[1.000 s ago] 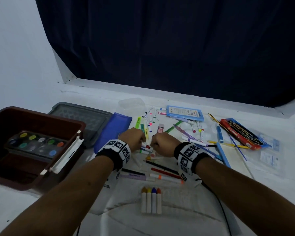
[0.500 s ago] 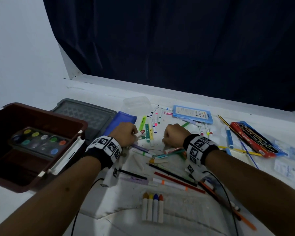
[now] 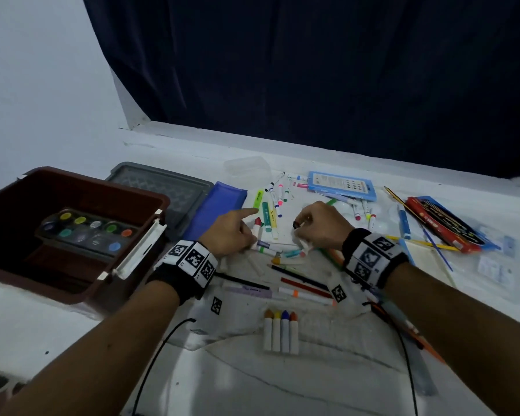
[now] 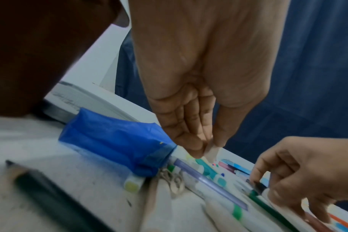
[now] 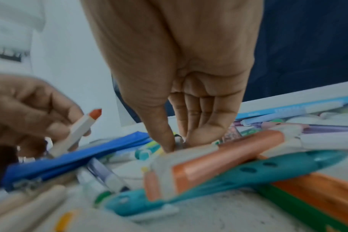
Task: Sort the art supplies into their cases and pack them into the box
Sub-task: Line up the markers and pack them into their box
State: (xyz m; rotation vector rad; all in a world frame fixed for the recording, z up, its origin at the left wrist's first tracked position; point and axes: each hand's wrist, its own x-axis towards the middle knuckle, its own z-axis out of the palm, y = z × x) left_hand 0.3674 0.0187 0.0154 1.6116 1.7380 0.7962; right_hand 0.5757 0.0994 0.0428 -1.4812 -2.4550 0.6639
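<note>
Table (image 3: 373, 370): white, cluttered
Red crayon (image 3: 256, 227): tip up, our left hand (image 3: 228, 232) pinches it
Right hand (image 3: 321, 226): curled on a marker (image 3: 301, 246)
Change: hands apart now

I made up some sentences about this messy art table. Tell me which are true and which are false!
1. The left hand holds a red-tipped crayon. True.
2. The brown box has a paint palette in it. True.
3. The blue pencil case is inside the box. False: it lies on the table beside the grey lid.
4. Four crayons lie side by side near the person. True.
5. The right hand is flat and open. False: its fingers are curled, pinching a small marker.
</note>
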